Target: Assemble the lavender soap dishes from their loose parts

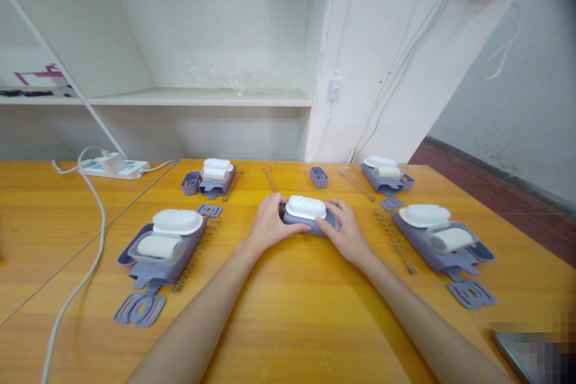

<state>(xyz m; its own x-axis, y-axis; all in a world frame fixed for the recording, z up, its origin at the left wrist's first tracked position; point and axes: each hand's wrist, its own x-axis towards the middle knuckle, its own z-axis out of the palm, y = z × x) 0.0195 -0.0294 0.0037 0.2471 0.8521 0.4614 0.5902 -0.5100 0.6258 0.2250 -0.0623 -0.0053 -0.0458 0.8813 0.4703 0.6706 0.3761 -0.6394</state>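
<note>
At the middle of the table, a grey-purple plastic basket lies lengthwise between my two hands. On top of it sits a white oval piece with a studded or bristled upper face. My left hand grips the left end, its thumb along the front side. Around the right end, my right hand is closed, with its thumb and a finger near the white piece's edge. The far side of the basket and some fingertips are hidden.
Similar basket sets with white pieces stand at left, back left, right and back right. Coiled wires and flat grey cut-out pieces lie beside them. A small grey cup, a power strip and its white cable are also there.
</note>
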